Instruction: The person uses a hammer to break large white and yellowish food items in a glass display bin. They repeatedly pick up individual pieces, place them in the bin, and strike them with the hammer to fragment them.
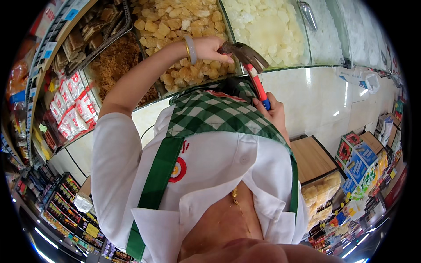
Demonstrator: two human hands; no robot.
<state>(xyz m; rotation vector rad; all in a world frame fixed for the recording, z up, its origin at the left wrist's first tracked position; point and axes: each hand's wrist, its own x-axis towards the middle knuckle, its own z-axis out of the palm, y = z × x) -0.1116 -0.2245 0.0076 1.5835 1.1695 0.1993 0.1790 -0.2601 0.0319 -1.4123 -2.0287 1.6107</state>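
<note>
A claw hammer (pixel 257 81) with a red handle and a blue end is held across in front of my apron. My left hand (pixel 208 47), with a pale bangle and a gold-coloured bracelet at its wrist, is closed around the striking end of the rusty hammer head. Lower on the handle, my right hand (pixel 277 110) grips near the blue end. Beneath my left hand lies a bin of amber rock sugar-like lumps (pixel 184 19). Beyond the hammer's claw is a bin of paler, whitish lumps (pixel 273 36).
A metal scoop (pixel 308 15) rests by a bin of fine white crystals (pixel 324 39). To the left are brown crumbly goods (pixel 120 65), brown slabs (pixel 74 46) in a black basket and red-and-white packets (pixel 77 105). A wood-topped stand (pixel 312 157) is at my right, over a tiled floor (pixel 302 98).
</note>
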